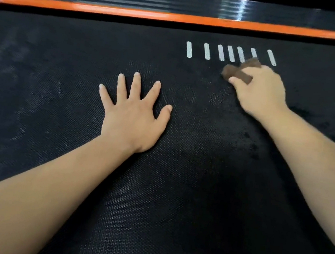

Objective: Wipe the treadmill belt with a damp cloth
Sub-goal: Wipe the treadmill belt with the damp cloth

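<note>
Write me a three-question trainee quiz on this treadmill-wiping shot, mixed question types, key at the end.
1. True or false: the left hand lies flat on the belt with its fingers spread.
2. The brown cloth is gripped by: A) the left hand B) the right hand C) neither.
3. Fill in: the stripe along the belt's far edge is ___.

Key: 1 true; 2 B; 3 orange.
</note>
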A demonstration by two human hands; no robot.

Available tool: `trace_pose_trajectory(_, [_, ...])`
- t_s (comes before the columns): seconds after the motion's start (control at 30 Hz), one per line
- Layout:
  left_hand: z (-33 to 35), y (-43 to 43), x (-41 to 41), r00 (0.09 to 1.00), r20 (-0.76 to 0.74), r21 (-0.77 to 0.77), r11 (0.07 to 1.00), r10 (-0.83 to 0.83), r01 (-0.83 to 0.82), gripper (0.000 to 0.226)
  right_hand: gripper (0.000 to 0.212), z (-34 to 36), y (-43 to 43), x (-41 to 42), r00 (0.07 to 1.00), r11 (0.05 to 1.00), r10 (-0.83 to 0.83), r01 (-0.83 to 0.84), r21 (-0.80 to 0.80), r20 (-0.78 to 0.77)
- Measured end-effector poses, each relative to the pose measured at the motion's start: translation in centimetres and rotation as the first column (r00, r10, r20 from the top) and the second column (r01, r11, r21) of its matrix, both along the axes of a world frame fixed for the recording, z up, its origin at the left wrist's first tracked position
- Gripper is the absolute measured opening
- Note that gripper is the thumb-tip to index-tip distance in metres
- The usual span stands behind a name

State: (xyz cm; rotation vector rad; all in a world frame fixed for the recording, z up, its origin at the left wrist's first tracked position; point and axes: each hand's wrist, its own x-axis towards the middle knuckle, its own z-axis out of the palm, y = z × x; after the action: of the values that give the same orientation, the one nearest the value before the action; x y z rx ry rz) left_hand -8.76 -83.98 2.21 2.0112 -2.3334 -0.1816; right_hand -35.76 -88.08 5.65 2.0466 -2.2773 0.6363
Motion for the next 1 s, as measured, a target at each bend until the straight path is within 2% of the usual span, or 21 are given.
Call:
trace_pose_trajectory(0.03, [0.0,0.0,0.0,1.000,-0.001,-0.001,1.000,-0.002,0.002,0.074,0.027,-0.3,0.9,0.7,1.000,1.000,0.020,-0.020,0.009,0.000])
trace_pose_trajectory(0.1, [0.0,0.0,0.0,1.000,-0.003,-0.008,1.000,-0.003,0.003,0.074,0.023,-0.9,4.7,2.8,0.985,0.985,0.170,-0.170,0.010,0.036])
trace_pose_trajectory(0.2, [0.0,0.0,0.1,1.000,-0.002,-0.009,1.000,-0.004,0.004,0.074,0.025,-0.6,9.0,3.9,0.922,0.927,0.365,-0.373,0.046,0.126])
trace_pose_trajectory(0.27, [0.1,0.0,0.1,1.000,0.003,-0.006,1.000,-0.006,0.006,0.073,0.030,-0.5,7.2,2.5,0.949,0.948,0.314,-0.316,0.048,0.043])
trace_pose_trajectory(0.3, [0.1,0.0,0.1,1.000,0.004,-0.003,1.000,-0.008,0.008,0.073,0.031,-0.4,5.7,1.5,0.976,0.976,0.216,-0.217,0.036,0.016])
trace_pose_trajectory(0.4, [0.1,0.0,0.1,1.000,0.007,-0.001,1.000,-0.009,0.009,0.073,0.031,-0.5,3.6,0.3,0.999,0.999,0.044,-0.044,0.001,0.016])
trace_pose_trajectory(0.47, [0.1,0.0,0.0,1.000,0.006,-0.002,1.000,-0.009,0.009,0.073,0.029,-1.0,5.7,1.9,0.995,0.996,0.083,-0.085,0.035,0.049])
trace_pose_trajectory(0.57, [0.1,0.0,0.1,1.000,0.001,-0.010,1.000,-0.007,0.007,0.074,0.026,-0.9,11.8,4.6,0.932,0.945,0.307,-0.322,0.051,0.193])
trace_pose_trajectory(0.63, [0.2,0.0,0.1,1.000,-0.010,-0.008,1.000,-0.012,0.012,0.073,0.023,-0.6,12.4,3.8,0.907,0.913,0.385,-0.401,0.072,0.170])
trace_pose_trajectory(0.67, [0.2,0.0,0.1,1.000,-0.014,-0.005,1.000,-0.016,0.016,0.073,0.021,-0.5,11.2,2.9,0.925,0.927,0.361,-0.370,0.060,0.122])
trace_pose_trajectory(0.73, [0.3,0.1,0.1,1.000,-0.021,0.001,1.000,-0.022,0.022,0.071,0.021,-0.5,8.3,0.9,0.982,0.983,0.180,-0.181,0.021,0.051])
trace_pose_trajectory(0.8, [0.3,0.0,0.2,0.999,-0.024,-0.004,1.000,-0.025,0.025,0.071,0.022,-0.6,7.6,0.5,0.996,0.998,0.058,-0.058,0.011,0.062])
trace_pose_trajectory(0.87, [0.3,0.0,0.2,0.999,-0.025,-0.007,1.000,-0.026,0.026,0.070,0.024,-1.1,10.1,2.4,0.989,0.992,0.126,-0.127,0.005,0.081])
trace_pose_trajectory(0.93, [0.4,0.0,0.2,0.999,-0.024,-0.009,1.000,-0.030,0.030,0.070,0.027,-1.1,14.7,4.8,0.948,0.957,0.290,-0.292,-0.006,0.133])
trace_pose_trajectory(1.0, [0.4,0.1,0.3,0.999,-0.029,-0.011,0.999,-0.032,0.032,0.069,0.033,-0.7,17.3,5.4,0.906,0.912,0.390,-0.405,0.064,0.166])
